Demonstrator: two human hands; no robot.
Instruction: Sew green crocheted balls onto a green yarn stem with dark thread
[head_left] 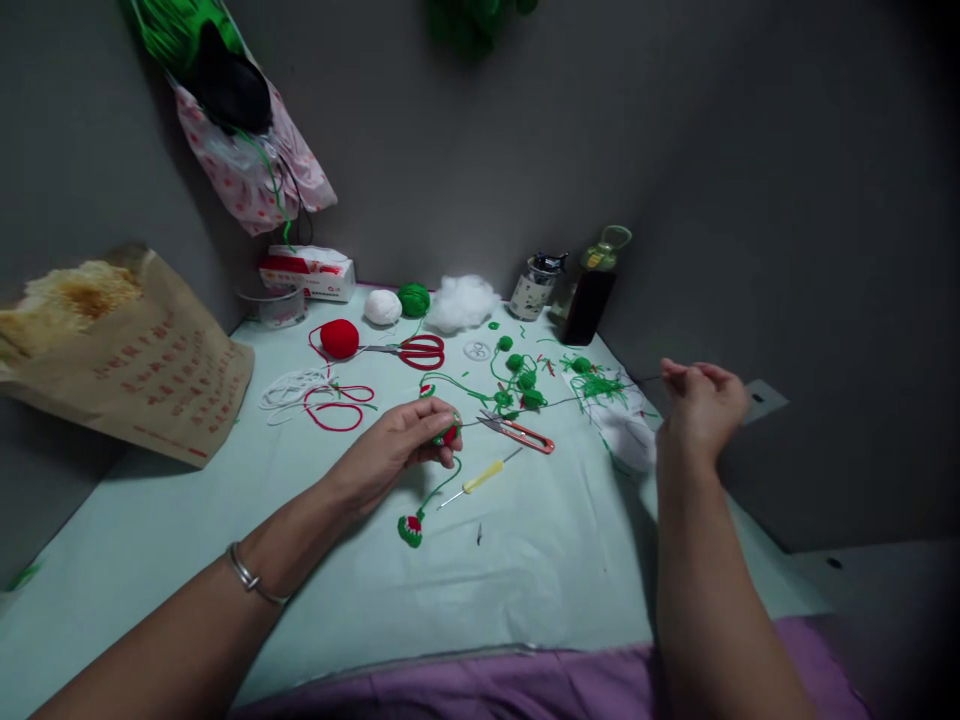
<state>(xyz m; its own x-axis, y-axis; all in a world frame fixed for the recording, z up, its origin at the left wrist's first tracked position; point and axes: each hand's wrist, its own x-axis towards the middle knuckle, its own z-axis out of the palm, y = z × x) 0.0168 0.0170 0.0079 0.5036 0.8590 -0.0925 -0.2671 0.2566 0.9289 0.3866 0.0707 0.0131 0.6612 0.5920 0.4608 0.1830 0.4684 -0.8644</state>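
Between the thumb and fingers of my left hand (409,435) is a small red and green crocheted piece (448,432), partly covered by the fingertips. A thin dark thread (559,402) stretches from it across the table to my right hand (701,395), raised at the right with its fingers pinched on the thread's end. Whether a needle is in that pinch I cannot tell. Below my left hand lies another red, white and green crocheted piece (410,530) with a green cord. Orange thread snips (521,432) and a yellow-handled crochet hook (484,477) rest under the thread.
Red-handled scissors (421,351), a red yarn ball (340,339), white stuffing (461,303) and green crocheted balls (526,380) lie farther back. A dark bottle (589,300) and a jar (532,288) stand by the wall. A paper food bag (172,360) is at left.
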